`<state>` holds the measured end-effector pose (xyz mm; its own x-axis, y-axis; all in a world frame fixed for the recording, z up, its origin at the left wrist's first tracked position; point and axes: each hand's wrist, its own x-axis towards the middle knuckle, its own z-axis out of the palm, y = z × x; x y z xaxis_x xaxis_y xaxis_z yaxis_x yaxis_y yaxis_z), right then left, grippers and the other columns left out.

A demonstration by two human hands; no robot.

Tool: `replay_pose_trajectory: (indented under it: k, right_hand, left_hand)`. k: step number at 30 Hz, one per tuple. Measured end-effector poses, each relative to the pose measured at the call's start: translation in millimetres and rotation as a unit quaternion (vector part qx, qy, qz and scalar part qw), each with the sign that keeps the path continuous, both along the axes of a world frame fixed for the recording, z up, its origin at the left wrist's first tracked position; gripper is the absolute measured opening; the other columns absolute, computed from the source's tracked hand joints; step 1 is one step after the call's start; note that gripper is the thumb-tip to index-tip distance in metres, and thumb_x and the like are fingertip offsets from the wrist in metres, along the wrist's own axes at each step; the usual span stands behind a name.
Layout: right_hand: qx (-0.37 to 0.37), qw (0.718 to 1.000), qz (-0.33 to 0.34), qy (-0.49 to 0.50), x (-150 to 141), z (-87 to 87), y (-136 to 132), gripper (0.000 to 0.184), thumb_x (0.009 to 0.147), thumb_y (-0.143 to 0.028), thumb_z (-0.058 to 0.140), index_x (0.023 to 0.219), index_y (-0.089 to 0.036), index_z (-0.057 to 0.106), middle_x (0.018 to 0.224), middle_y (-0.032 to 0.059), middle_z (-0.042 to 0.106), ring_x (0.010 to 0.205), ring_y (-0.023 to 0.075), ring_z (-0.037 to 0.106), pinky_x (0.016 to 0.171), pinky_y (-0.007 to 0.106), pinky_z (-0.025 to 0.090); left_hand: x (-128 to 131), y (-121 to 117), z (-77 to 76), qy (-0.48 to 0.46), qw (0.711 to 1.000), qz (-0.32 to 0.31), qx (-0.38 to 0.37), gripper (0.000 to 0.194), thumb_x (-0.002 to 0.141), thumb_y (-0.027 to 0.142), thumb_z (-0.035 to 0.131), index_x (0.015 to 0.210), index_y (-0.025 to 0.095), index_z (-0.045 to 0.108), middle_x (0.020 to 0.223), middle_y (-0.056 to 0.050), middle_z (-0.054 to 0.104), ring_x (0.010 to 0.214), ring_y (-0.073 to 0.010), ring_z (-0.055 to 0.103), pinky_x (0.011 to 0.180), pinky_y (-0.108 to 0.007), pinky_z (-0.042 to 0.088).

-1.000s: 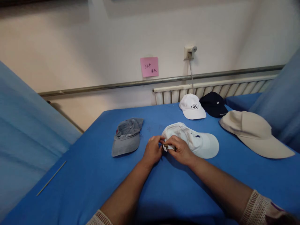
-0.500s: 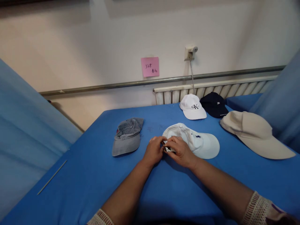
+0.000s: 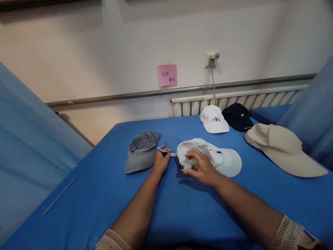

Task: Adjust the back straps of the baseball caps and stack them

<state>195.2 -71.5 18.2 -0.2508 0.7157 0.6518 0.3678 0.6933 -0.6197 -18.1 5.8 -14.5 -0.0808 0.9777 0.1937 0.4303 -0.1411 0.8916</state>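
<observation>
A white baseball cap with a small dark emblem lies on its side on the blue cloth, its opening facing left. Its back strap stretches out to the left, and my left hand pinches the loose end. My right hand is in front of the cap's opening, thumb and fingers apart, with nothing visible between them; whether it touches the cap edge I cannot tell. Just left of my left hand sits a grey cap, tipped so its inside shows.
At the back are a white cap with letters and a black cap. A large beige cap lies on the right. A thin stick rests at the left on the blue cloth. Behind run a radiator and a metal rail.
The hands were together at the cap's back. My left hand has moved left, drawing the strap out, and my right hand has spread its fingers. The white cap has shifted slightly left.
</observation>
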Motion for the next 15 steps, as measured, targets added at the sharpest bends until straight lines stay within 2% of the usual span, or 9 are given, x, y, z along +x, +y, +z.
replay_pose_trajectory:
  k: [2,4,6,8,9,11,13,15]
  right_hand:
    - [0.025,0.998,-0.047,0.021,15,2.3,7,0.036,0.085,-0.037,0.062,0.117,-0.022,0.054,0.110,0.0108,0.060,0.101,0.0249,0.058,0.088,0.040,0.048]
    - [0.047,0.981,-0.180,0.059,39,2.8,19,0.028,0.090,-0.035,0.052,0.114,-0.021,0.056,0.109,0.0124,0.061,0.104,0.0255,0.058,0.091,0.041,0.046]
    - [0.009,0.943,-0.331,0.037,67,0.2,33,0.030,0.092,-0.038,0.046,0.110,-0.018,0.059,0.108,0.0148,0.063,0.105,0.0274,0.058,0.092,0.042,0.045]
    - [-0.104,0.900,-0.421,-0.048,93,-6.1,45,0.038,0.091,-0.043,0.044,0.109,-0.014,0.062,0.108,0.0182,0.064,0.106,0.0306,0.059,0.092,0.043,0.044]
    - [-0.175,0.879,-0.432,-0.098,104,-10.1,50,0.041,0.092,-0.045,0.043,0.108,-0.013,0.063,0.108,0.0203,0.065,0.105,0.0314,0.060,0.091,0.043,0.044]
    - [-0.299,0.846,-0.402,-0.184,119,-18.1,58,0.046,0.091,-0.050,0.043,0.101,-0.013,0.067,0.103,0.0216,0.068,0.100,0.0323,0.063,0.086,0.042,0.045]
    - [-0.374,0.822,-0.364,-0.229,125,-23.5,61,0.047,0.088,-0.056,0.046,0.093,-0.015,0.069,0.099,0.0209,0.070,0.095,0.0325,0.066,0.080,0.041,0.046]
    - [-0.418,0.818,-0.324,-0.228,125,-24.9,62,0.047,0.084,-0.059,0.052,0.087,-0.016,0.070,0.095,0.0189,0.072,0.090,0.0316,0.067,0.075,0.039,0.047]
  left_hand:
    - [-1,3,-2.1,-0.054,0.998,0.025,0.006,0.060,0.077,0.018,0.062,0.133,0.017,0.040,0.127,-0.015,0.059,0.104,-0.0211,0.064,0.089,-0.036,0.051]
    - [-1,0,-0.1,-0.046,0.998,0.044,0.023,0.067,0.077,0.021,0.064,0.138,0.020,0.036,0.137,-0.017,0.052,0.108,-0.0222,0.063,0.090,-0.036,0.051]
    - [1,-6,5.3,0.019,0.998,0.047,0.028,0.061,0.078,0.030,0.066,0.133,0.017,0.044,0.129,-0.016,0.059,0.106,-0.0248,0.064,0.091,-0.039,0.050]
    - [3,-14,11.4,0.099,0.995,0.021,0.008,0.050,0.080,0.042,0.065,0.121,0.014,0.057,0.105,-0.014,0.069,0.097,-0.0277,0.066,0.087,-0.041,0.049]
    - [4,-18,13.9,0.130,0.991,-0.003,-0.009,0.048,0.081,0.047,0.063,0.115,0.014,0.061,0.093,-0.013,0.071,0.091,-0.0283,0.067,0.084,-0.040,0.050]
    - [7,-23,16.4,0.152,0.986,-0.064,-0.036,0.048,0.082,0.053,0.059,0.110,0.014,0.065,0.080,-0.009,0.071,0.081,-0.0273,0.068,0.075,-0.037,0.050]
    - [10,-25,15.7,0.129,0.985,-0.105,-0.043,0.049,0.083,0.052,0.058,0.113,0.015,0.065,0.075,-0.006,0.071,0.074,-0.0239,0.067,0.067,-0.032,0.049]
    - [11,-23,13.2,0.092,0.989,-0.103,-0.043,0.049,0.084,0.050,0.056,0.115,0.013,0.063,0.068,-0.003,0.068,0.067,-0.0208,0.065,0.060,-0.029,0.046]
